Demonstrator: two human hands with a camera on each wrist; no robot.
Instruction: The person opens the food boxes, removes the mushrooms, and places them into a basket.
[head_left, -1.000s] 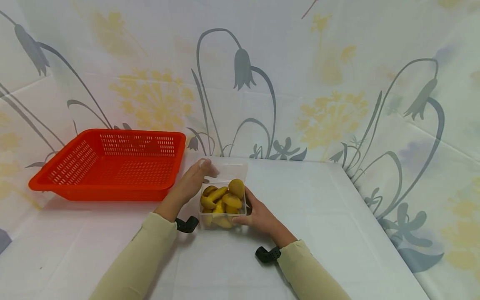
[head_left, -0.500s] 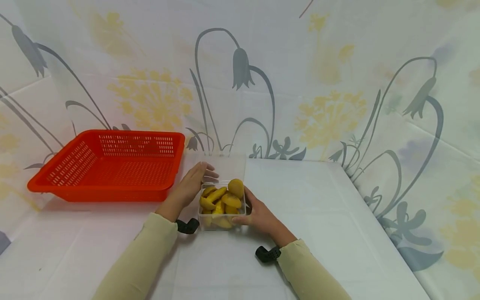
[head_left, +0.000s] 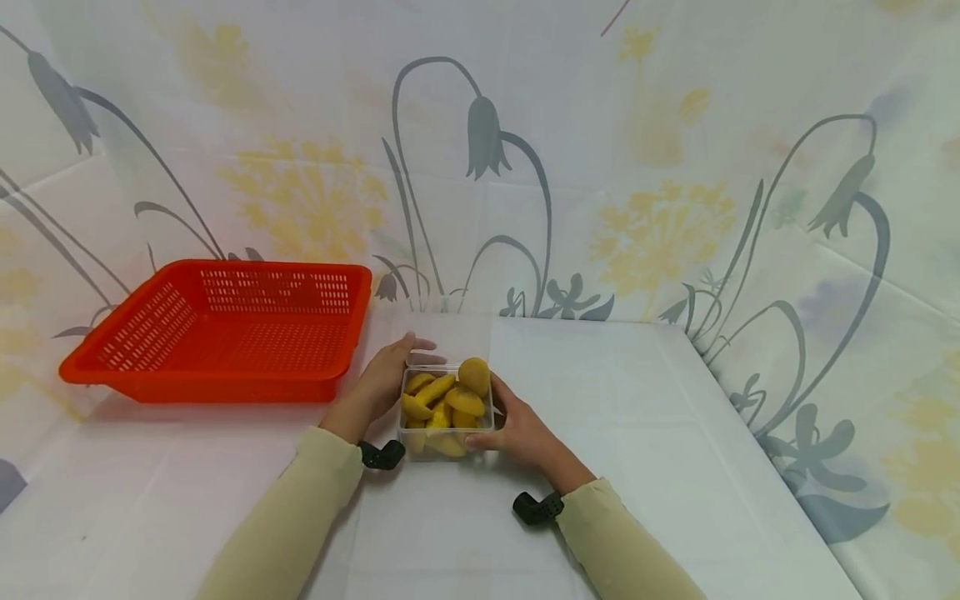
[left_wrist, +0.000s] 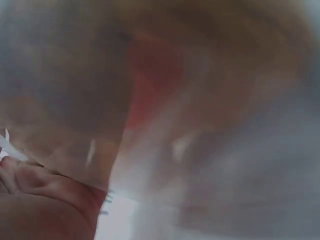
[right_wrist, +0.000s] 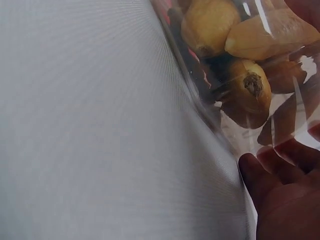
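Observation:
A clear plastic box (head_left: 442,430) heaped with yellow, smooth, rounded fruits (head_left: 435,390) stands on the table. Its clear hinged lid (head_left: 457,335) is raised at the back. My right hand (head_left: 522,431) grips the box's right side, thumb at the front corner and fingers along the wall. In the right wrist view, a brown stem end shows on one fruit (right_wrist: 247,97) behind the plastic. My left hand (head_left: 380,383) is at the left back corner, its extended fingers seen through the lid. The left wrist view is mostly blurred plastic, with part of the hand (left_wrist: 45,205) at lower left.
A red perforated plastic basket (head_left: 232,389) sits at the back left, near the left hand. A white cloth covers the table (head_left: 660,433). Behind it hangs a flower-patterned cloth (head_left: 585,125), which also runs down the right side.
My left hand has come slightly nearer and its fingers have lowered behind the lid. The lid has tipped further upright. The right hand and the box stay in place.

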